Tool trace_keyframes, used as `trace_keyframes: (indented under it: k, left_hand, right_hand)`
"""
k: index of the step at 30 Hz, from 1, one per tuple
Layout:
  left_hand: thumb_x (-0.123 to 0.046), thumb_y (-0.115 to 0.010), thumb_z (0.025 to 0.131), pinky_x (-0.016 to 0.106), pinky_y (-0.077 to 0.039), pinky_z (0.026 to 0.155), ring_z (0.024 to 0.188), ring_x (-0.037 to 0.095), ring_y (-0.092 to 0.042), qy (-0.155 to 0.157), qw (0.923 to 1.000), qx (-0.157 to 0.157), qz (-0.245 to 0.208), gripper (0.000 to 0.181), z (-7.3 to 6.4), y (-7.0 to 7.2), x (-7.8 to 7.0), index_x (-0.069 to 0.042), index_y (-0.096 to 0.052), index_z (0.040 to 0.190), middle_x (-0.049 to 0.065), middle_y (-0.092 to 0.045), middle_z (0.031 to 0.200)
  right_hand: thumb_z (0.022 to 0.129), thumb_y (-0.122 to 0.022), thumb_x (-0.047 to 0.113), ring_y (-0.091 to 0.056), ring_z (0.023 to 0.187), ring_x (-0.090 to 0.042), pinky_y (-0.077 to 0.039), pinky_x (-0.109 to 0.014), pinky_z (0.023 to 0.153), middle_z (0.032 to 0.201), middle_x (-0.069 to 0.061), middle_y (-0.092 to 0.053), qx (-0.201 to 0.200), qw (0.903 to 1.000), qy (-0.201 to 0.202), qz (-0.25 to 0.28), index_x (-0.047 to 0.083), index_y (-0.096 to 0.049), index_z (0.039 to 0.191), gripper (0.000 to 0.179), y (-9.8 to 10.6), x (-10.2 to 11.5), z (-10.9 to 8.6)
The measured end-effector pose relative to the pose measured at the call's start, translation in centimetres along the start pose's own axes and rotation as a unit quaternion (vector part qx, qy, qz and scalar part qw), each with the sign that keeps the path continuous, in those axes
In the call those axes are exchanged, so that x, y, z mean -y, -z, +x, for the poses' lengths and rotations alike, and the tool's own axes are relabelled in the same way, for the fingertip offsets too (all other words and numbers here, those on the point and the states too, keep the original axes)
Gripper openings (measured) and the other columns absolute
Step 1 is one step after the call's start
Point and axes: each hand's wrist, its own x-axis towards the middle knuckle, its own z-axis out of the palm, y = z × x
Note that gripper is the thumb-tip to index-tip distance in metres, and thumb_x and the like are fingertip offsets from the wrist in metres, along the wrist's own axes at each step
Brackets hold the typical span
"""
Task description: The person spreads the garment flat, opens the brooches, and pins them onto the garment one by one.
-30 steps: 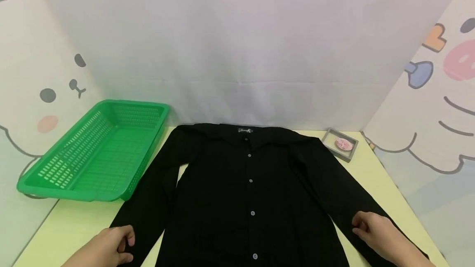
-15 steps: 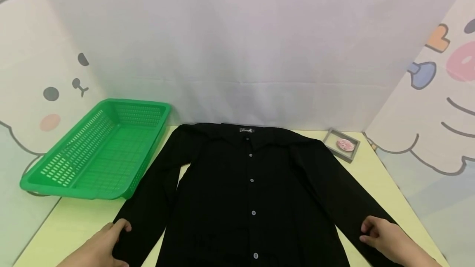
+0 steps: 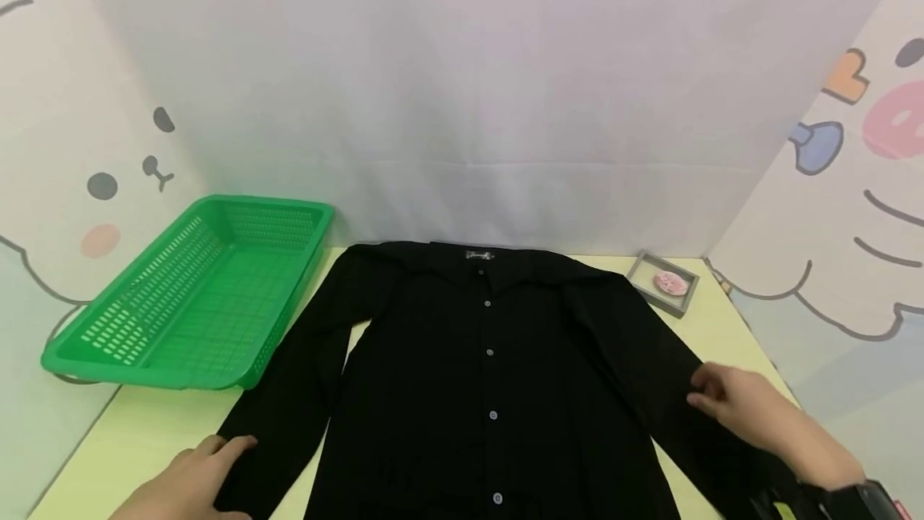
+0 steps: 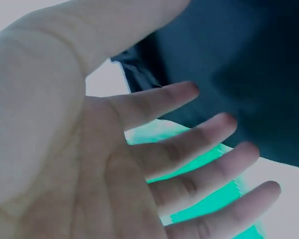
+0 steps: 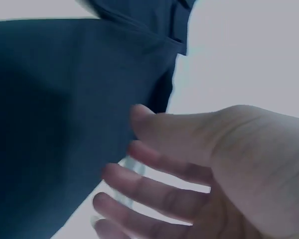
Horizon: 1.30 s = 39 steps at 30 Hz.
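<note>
A black long-sleeved button-up shirt (image 3: 426, 359) lies spread out front up, collar at the far side and sleeves angled outward. My left hand (image 3: 180, 484) hovers at the outer edge of the left-side sleeve. Its fingers are spread and hold nothing; the left wrist view shows the bare palm beside the dark cloth (image 4: 249, 59). Over the right-side sleeve is my right hand (image 3: 747, 412), fingers loosely bent. Nothing sits between its thumb and fingertips in the right wrist view, where the dark sleeve (image 5: 55, 124) lies just past them. The shirt's hem is out of frame.
To the left, a green plastic basket (image 3: 216, 303) stands close against the shirt's sleeve. A small grey tray (image 3: 642, 295) holding a pink oval object (image 3: 670, 283) lies by the right shoulder. Fabric walls enclose the pale yellow table (image 3: 144, 424) at the back and sides.
My right hand has moved away from me along the sleeve, bringing a dark wristband into view. The left hand's bent fingers have straightened and spread. The shirt lies as before.
</note>
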Motion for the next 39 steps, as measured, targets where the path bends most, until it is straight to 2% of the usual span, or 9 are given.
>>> trace_keyframes:
  k: [4,7,11,14,16,21,27,35,39]
  left_hand:
    - [-0.033,-0.093,0.074,0.052,-0.058,0.082,0.106,0.037,-0.065,-0.034,0.9992,-0.022,0.003,0.076,-0.2,0.3,-2.4,-0.004,-0.060,0.135,0.012,-0.063,0.123]
    - [-0.043,-0.089,0.079,0.048,-0.058,0.084,0.112,0.032,-0.064,-0.078,0.9955,-0.052,0.014,0.073,-0.3,0.6,-4.3,-0.010,-0.061,0.137,0.007,-0.062,0.129]
    - [-0.055,-0.080,0.085,0.041,-0.059,0.084,0.114,0.027,-0.064,-0.140,0.9827,-0.114,0.042,0.068,-0.3,1.0,-7.0,-0.020,-0.060,0.140,0.000,-0.060,0.134]
    - [-0.053,-0.078,0.088,0.038,-0.059,0.084,0.114,0.023,-0.064,-0.181,0.9714,-0.145,0.050,0.063,0.0,1.2,-9.0,-0.023,-0.060,0.140,-0.002,-0.061,0.135]
    - [-0.049,-0.078,0.090,0.037,-0.059,0.085,0.115,0.021,-0.064,-0.205,0.9654,-0.154,0.048,0.060,0.3,1.3,-10.2,-0.024,-0.060,0.140,-0.003,-0.060,0.136]
    - [-0.046,-0.077,0.092,0.035,-0.059,0.089,0.118,0.017,-0.063,-0.245,0.9579,-0.145,0.033,0.056,1.1,1.3,-12.3,-0.025,-0.059,0.141,-0.007,-0.060,0.136]
    - [-0.044,-0.077,0.093,0.029,-0.058,0.089,0.115,0.013,-0.062,-0.281,0.9499,-0.135,0.022,0.054,1.8,1.0,-13.7,-0.024,-0.060,0.140,-0.009,-0.060,0.133]
    - [-0.040,-0.078,0.092,0.027,-0.057,0.090,0.116,0.010,-0.062,-0.282,0.9523,-0.117,0.010,0.053,2.4,0.8,-14.7,-0.024,-0.061,0.140,-0.011,-0.060,0.133]
    - [-0.042,-0.077,0.094,0.026,-0.057,0.090,0.115,0.010,-0.061,-0.292,0.9499,-0.112,0.005,0.051,2.9,0.6,-15.2,-0.024,-0.062,0.139,-0.011,-0.060,0.133]
  right_hand:
    - [0.092,-0.077,0.011,-0.059,0.067,-0.009,-0.048,-0.030,0.059,0.076,0.003,-0.062,-0.044,0.9986,0.027,-0.011,0.004,-0.069,0.093,0.010,1.7,0.4,3.1]
    - [0.091,-0.076,0.009,-0.066,0.070,-0.019,-0.052,-0.037,0.061,0.078,-0.003,-0.067,-0.056,0.9976,0.039,-0.011,-0.001,-0.070,0.094,0.012,2.4,0.0,5.6]
    - [0.093,-0.072,0.007,-0.065,0.071,-0.026,-0.053,-0.044,0.064,0.080,-0.011,-0.067,-0.066,0.9969,0.039,-0.017,-0.006,-0.069,0.095,0.013,2.3,-1.1,8.8]
    - [0.094,-0.069,0.006,-0.063,0.072,-0.029,-0.052,-0.047,0.065,0.082,-0.017,-0.066,-0.067,0.9972,0.031,-0.016,-0.009,-0.068,0.098,0.016,1.6,-1.9,10.8]
    - [0.095,-0.068,0.005,-0.062,0.072,-0.032,-0.052,-0.049,0.066,0.082,-0.020,-0.065,-0.066,0.9975,0.022,-0.013,-0.012,-0.067,0.100,0.018,1.1,-2.6,11.8]
    - [0.095,-0.067,0.004,-0.064,0.074,-0.038,-0.053,-0.052,0.068,0.083,-0.024,-0.066,-0.059,0.9982,0.000,-0.013,-0.014,-0.068,0.100,0.019,0.0,-4.2,13.5]
    - [0.095,-0.066,0.001,-0.064,0.074,-0.039,-0.053,-0.054,0.068,0.082,-0.025,-0.067,-0.063,0.9978,-0.011,-0.016,-0.014,-0.069,0.099,0.015,-0.8,-5.3,14.2]
    - [0.097,-0.062,0.000,-0.066,0.079,-0.047,-0.054,-0.058,0.071,0.087,-0.030,-0.070,-0.091,0.9956,0.007,-0.021,-0.014,-0.071,0.096,0.016,-1.2,-5.6,14.4]
    - [0.096,-0.061,0.000,-0.063,0.067,-0.038,-0.050,-0.052,0.063,0.078,-0.025,-0.069,-0.113,0.9930,0.015,-0.032,-0.009,-0.070,0.085,0.017,-0.9,-5.6,14.3]
